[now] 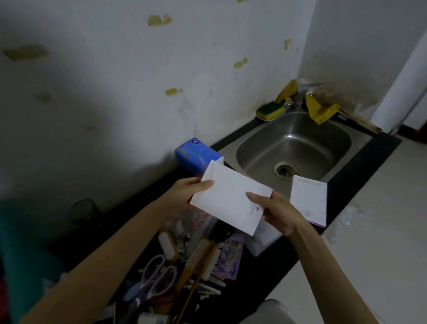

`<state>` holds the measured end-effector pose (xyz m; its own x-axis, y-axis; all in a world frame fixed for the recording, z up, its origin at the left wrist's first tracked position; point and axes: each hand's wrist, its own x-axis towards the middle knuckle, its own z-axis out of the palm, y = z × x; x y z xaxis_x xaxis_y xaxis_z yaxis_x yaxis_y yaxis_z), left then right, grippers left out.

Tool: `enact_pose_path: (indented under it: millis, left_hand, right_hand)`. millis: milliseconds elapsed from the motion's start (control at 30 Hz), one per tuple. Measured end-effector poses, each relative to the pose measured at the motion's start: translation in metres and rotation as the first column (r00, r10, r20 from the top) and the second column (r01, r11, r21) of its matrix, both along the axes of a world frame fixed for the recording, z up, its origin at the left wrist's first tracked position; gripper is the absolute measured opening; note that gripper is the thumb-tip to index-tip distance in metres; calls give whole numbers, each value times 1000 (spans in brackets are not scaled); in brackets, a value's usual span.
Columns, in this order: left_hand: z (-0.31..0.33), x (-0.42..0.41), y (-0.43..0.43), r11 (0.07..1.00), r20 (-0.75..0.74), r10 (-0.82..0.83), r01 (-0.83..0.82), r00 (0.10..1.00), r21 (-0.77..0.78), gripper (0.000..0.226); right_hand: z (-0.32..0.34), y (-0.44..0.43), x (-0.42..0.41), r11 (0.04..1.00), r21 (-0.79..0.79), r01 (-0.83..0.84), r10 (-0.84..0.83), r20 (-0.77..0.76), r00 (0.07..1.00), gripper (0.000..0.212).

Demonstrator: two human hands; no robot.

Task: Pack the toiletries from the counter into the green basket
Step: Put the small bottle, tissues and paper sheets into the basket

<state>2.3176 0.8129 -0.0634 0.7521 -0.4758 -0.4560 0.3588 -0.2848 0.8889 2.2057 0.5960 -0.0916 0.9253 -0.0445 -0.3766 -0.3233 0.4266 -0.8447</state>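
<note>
Both hands hold one flat white packet (229, 196) above the dark counter (350, 189). My left hand (184, 193) grips its left edge and my right hand (279, 211) grips its lower right corner. A second white packet with a pink edge (310, 200) lies on the counter by the sink. Under my arms lies a pile of toiletries: purple scissors (157, 276), a wooden brush (196, 255), a purple sachet (230, 256), a white roll (152, 322). A green shape (17, 249) at the far left may be the basket; it is too dark to tell.
A steel sink (293, 145) fills the counter's far end, with a green-and-yellow sponge (269, 110) and yellow gloves (320, 110) behind it. A blue tissue pack (196, 154) stands against the wall. A dark glass (83, 210) sits at the back left.
</note>
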Motion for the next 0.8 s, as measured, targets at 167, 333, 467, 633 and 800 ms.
enact_pose_path:
  millis: [167,333,467,633,800]
  left_hand:
    - [33,-18,66,995,48,97,-97,994,14,13]
    - [65,-51,155,977,94,193,-200,977,77,14]
    - [78,-92,243,955,114,252,-266,961,130,19]
    - [79,-152,346,922,109,313,-330,943,202,24]
    - [81,-196,426,918,109,304,-321,946,231,26]
  right_hand:
    - [26,47,16,975,-15,-223,224,79,971,46]
    - [50,118,28,873,-248,-421,453,89,887,40]
    - [64,196,23,772,-304,-558,609,104,786,37]
    - [79,289,-8,659,-366,-657,732,112,672,26]
    - [100,362,-28,512,-483,-710,843,126,523,22]
